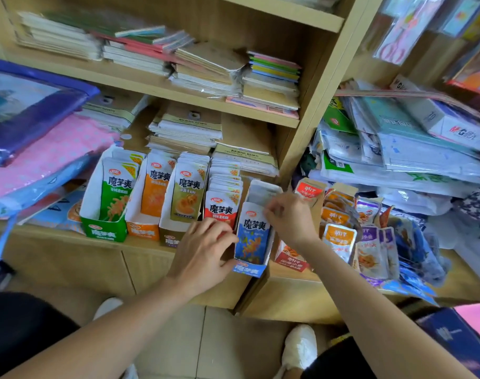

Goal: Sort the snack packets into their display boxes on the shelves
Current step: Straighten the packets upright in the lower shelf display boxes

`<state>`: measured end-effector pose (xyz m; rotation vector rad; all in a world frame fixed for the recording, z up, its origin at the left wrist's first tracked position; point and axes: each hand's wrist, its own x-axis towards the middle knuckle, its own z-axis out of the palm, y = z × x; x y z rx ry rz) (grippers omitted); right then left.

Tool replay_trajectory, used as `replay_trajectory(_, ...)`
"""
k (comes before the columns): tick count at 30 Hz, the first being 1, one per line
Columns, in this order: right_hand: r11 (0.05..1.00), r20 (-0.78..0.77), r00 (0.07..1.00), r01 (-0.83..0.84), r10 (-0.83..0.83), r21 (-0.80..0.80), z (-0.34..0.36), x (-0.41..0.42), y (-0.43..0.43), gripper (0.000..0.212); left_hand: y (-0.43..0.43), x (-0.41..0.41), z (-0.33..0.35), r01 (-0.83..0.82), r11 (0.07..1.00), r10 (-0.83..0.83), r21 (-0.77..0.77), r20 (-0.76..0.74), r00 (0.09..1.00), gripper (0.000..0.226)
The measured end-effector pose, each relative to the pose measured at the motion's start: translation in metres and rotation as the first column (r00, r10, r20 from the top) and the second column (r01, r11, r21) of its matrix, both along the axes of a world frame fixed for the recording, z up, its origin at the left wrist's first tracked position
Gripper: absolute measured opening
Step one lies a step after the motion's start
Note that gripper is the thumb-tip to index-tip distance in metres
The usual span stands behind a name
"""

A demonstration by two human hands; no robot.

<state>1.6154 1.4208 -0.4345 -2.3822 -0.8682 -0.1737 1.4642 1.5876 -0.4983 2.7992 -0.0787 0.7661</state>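
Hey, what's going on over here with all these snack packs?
A person is sorting snack packets into display boxes on a wooden shelf. The left hand steadies the blue display box, while the right hand seems to pinch the top of a blue packet standing in it. A row of other boxes holding packets stands to its left. Loose packets lie heaped to the right.

Right hand [289, 218] blurred, red packet [221, 210] bottom hidden
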Motion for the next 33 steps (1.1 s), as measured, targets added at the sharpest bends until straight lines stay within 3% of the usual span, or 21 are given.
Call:
replay_trajectory(2, 0.998, 0.130, 0.991, 0.010, -0.002, -0.062, -0.009, 0.009, -0.003, 0.002, -0.003, 0.003, 0.001, 0.035, 0.999, -0.034, 0.034, -0.013, 0.999, 0.041)
replay_trajectory(8, 1.000, 0.170, 0.985, -0.006, 0.008, -0.013, -0.022, 0.019, -0.014, 0.045, -0.016, 0.010, 0.000, 0.121, 0.965, -0.111, 0.234, -0.057, 0.992, 0.032)
replay_trajectory(11, 1.000, 0.068, 0.998, 0.007, -0.006, -0.009, -0.016, 0.024, -0.009, 0.075, -0.016, 0.013, 0.000, 0.135, 0.951, -0.098, 0.279, -0.143, 0.985, 0.037)
replay_trajectory(14, 0.986, -0.079, 0.997, -0.018, 0.005, -0.167, -0.010, 0.031, -0.004, 0.114, -0.016, 0.019, 0.002, 0.158, 0.940, -0.096, 0.303, -0.209, 0.973, 0.042)
replay_trajectory(17, 0.913, -0.041, 0.998, -0.065, 0.053, -0.402, -0.010, 0.033, 0.002, 0.139, -0.016, 0.024, 0.005, 0.162, 0.939, -0.092, 0.304, -0.230, 0.969, 0.042)
replay_trajectory(20, 0.932, 0.050, 0.998, -0.007, 0.027, -0.363, -0.011, 0.036, 0.008, 0.126, -0.014, 0.025, 0.002, 0.181, 0.943, -0.122, 0.279, -0.216, 0.969, 0.040)
replay_trajectory(23, 0.972, 0.040, 0.998, 0.047, -0.039, -0.230, -0.009, 0.042, 0.008, 0.099, -0.010, 0.024, 0.001, 0.193, 0.946, -0.146, 0.261, -0.190, 0.971, 0.038)
replay_trajectory(25, 0.981, 0.037, 0.998, 0.053, -0.047, -0.188, -0.009, 0.044, 0.007, 0.091, -0.009, 0.023, 0.001, 0.196, 0.948, -0.151, 0.251, -0.185, 0.971, 0.038)
replay_trajectory(30, 0.992, 0.054, 0.998, 0.019, -0.012, -0.128, -0.015, 0.041, 0.005, 0.093, -0.015, 0.020, 0.001, 0.177, 0.951, -0.137, 0.252, -0.170, 0.976, 0.031)
replay_trajectory(33, 0.995, -0.019, 0.998, -0.065, 0.064, -0.074, -0.017, 0.041, -0.001, 0.098, -0.023, 0.022, 0.000, 0.195, 0.938, -0.123, 0.286, -0.251, 0.960, 0.035)
